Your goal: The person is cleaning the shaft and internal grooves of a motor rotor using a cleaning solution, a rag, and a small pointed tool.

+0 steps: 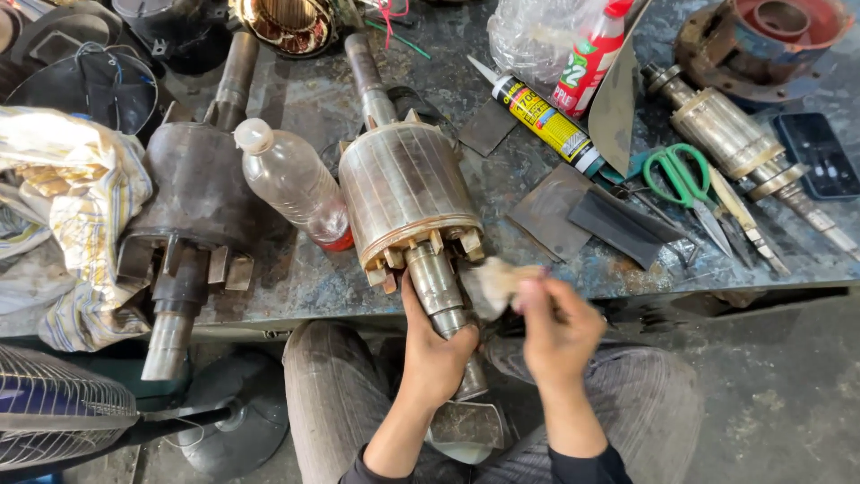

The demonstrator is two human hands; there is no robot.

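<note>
The left hand [436, 345] grips the rotor shaft [439, 291] at the worktop [537, 260] edge — the right hand [555, 327] pinches a dirty rag [494, 285] beside it.

We saw motor rotor [408, 193] lying on side at front edge of workbench [537, 269]: ribbed grey-brown cylinder, copper-toned rim, short fins at end. Its steel shaft [436, 289] overhung bench edge toward us. Crumpled dirty cloth [493, 285] sat just right of shaft, below bench edge, touching it.
</note>
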